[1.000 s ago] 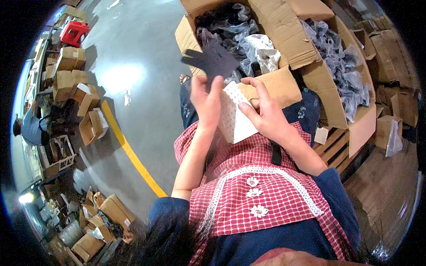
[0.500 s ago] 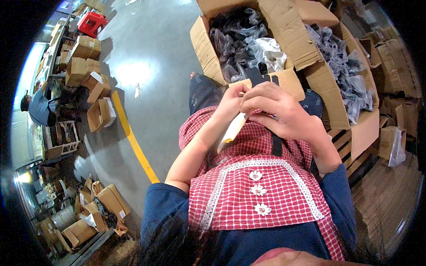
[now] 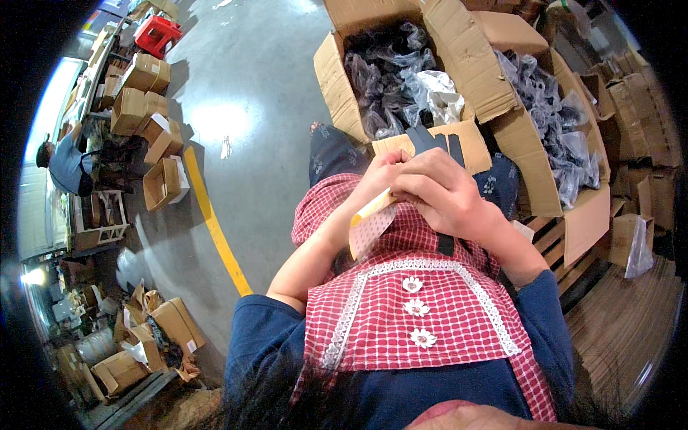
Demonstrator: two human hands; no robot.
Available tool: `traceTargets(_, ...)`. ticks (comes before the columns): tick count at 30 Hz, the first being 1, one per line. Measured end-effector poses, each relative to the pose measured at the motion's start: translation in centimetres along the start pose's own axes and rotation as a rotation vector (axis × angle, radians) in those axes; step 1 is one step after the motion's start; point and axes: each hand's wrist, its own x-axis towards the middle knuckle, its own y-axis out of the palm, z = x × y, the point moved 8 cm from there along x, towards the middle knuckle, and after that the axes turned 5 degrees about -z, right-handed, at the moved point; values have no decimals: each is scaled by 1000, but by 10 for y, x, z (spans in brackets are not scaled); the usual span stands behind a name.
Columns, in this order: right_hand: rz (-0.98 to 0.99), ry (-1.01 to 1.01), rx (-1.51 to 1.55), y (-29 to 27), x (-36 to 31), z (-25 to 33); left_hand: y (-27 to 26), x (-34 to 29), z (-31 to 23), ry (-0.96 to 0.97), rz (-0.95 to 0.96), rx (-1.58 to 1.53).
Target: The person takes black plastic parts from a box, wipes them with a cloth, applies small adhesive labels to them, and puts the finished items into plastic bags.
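My left hand (image 3: 381, 174) is closed on a curled, dotted white sheet with a yellow edge (image 3: 374, 221), which looks like a sheet of small stickers. It hangs down over the red checked apron. Close against it, my right hand (image 3: 441, 190) has its fingers bent in a pinch, the tips meeting near the left hand and the sheet's upper end. Whatever lies between those right fingertips is hidden. Black flat straps (image 3: 427, 140) run out beyond the hands over a cardboard flap (image 3: 469, 143), and a dark strip shows below the right hand.
Ahead stands an open carton (image 3: 337, 86) with black items in clear plastic bags. A second carton (image 3: 584, 222) of bagged items is at the right, beside flattened cardboard (image 3: 631, 322). Left are a yellow floor line (image 3: 215, 233), cartons (image 3: 161, 183) and another person (image 3: 68, 165).
The sheet has turned and unrolled somewhat, so its dotted face now shows. Both hands stay together, slightly lower, with the right fingers shifted.
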Motion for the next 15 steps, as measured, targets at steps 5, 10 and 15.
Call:
traceTargets(5,-28,-139,-79,-2,-9,17,-6,12,49,-294,54,-418)
traceTargets(10,-9,556,222,-37,-20,-37,-7,-5,-1,-68,-120,84)
traceTargets(15,189,999,280,-56,-63,-113,-8,-11,-21,97,-191,338)
